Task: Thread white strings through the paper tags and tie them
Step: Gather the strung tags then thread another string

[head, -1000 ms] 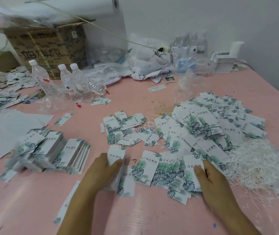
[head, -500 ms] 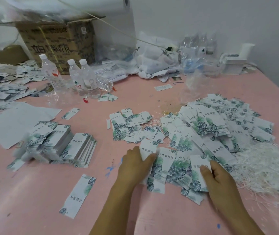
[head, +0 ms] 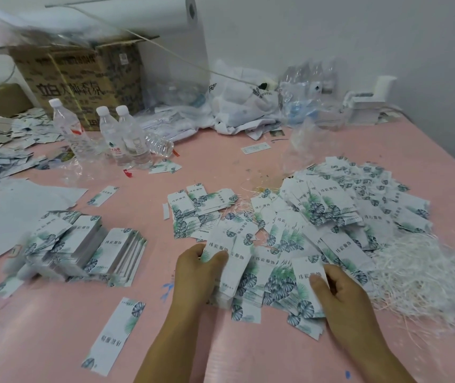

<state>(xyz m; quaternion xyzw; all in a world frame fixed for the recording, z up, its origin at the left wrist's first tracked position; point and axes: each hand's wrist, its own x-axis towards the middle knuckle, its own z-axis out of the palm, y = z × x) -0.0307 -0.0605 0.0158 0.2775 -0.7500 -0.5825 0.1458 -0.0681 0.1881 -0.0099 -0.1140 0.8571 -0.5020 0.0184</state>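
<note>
Since a second ago, left hand [head: 196,268] shifted right, off the lone tag [head: 114,337] now lying apart on the pink table [head: 262,352], and in against the near edge of the fanned paper tags [head: 273,275]. Head view: thumb over a small bundle, fingers curled round its side. Right hand [head: 341,295] likewise pinching tags, thumb on top of one printed face. White strings [head: 425,275] heaped loose just right of the spread. Neat tag stacks [head: 88,248] further left; water bottles [head: 116,135] behind.
</note>
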